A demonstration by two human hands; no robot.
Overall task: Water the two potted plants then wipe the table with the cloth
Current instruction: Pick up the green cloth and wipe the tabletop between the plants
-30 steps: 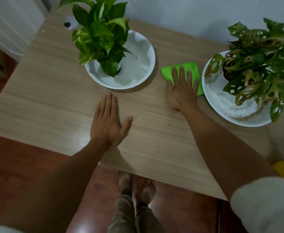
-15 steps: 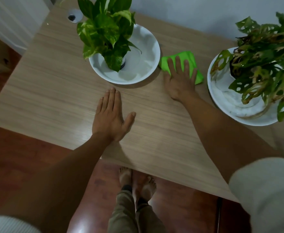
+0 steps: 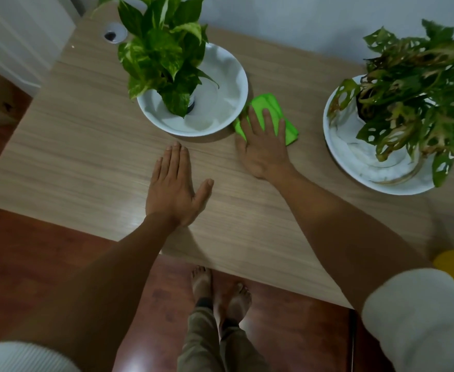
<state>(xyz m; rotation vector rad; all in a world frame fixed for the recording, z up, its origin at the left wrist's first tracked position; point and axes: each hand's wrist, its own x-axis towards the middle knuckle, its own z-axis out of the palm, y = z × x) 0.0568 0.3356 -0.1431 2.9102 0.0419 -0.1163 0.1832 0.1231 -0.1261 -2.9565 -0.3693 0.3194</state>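
I note the right hand [image 3: 263, 146] pressed flat on the cloth [image 3: 270, 107], touching the left plant's bowl [image 3: 236, 73]; soft, probably light, best pinched at an edge.

Head view, looking steeply down

One wide-angle camera looks forward and down, close over the table [image 3: 86, 146], arms reaching away from it.
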